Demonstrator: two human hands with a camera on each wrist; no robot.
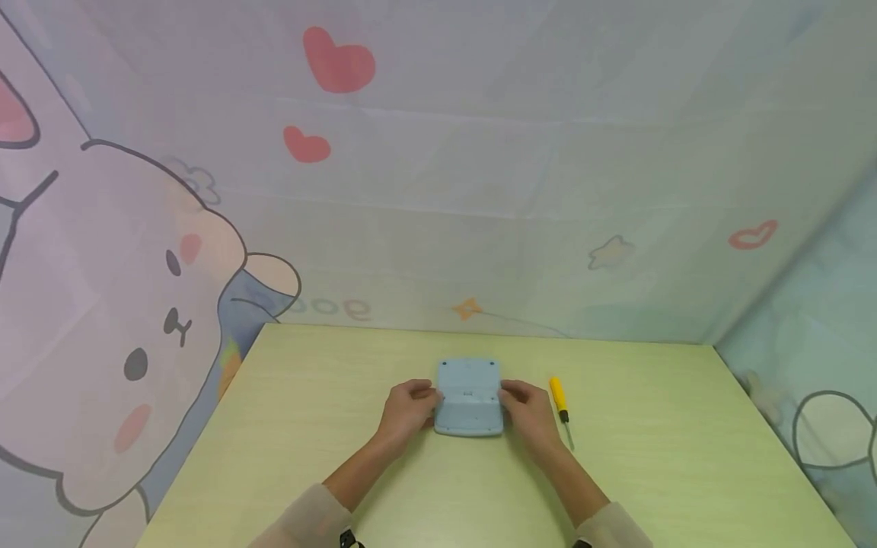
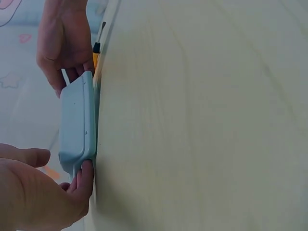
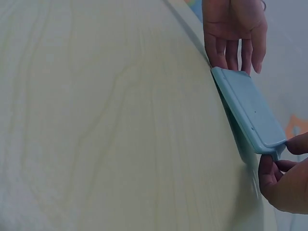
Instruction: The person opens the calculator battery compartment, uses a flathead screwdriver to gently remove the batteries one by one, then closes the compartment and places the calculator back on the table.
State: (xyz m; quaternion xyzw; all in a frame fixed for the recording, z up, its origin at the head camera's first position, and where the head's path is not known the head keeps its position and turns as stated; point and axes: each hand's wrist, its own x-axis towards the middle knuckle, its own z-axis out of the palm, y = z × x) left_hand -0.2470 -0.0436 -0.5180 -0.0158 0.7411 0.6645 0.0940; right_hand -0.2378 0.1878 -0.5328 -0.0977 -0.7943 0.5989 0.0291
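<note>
Pale blue, the case (image 1: pixel 469 403) near the far edge of the surface (image 1: pixel 651 426) could slip (only its sides are held) if the left grip (image 1: pixel 407 409), curled against it, or pinching right grip (image 1: pixel 530 413) loosens.

The right hand (image 3: pixel 287 180) pinches one end of a light-blue case (image 3: pixel 252 109) and the left hand (image 3: pixel 236 26) touches its opposite end, with the wood-grained bench (image 3: pixel 101 120) to one side and a pale backdrop (image 3: pixel 291 72) beyond.

The blue case (image 1: pixel 469 417) is smooth plastic, the tabletop (image 1: pixel 685 441) probably wood.
</note>
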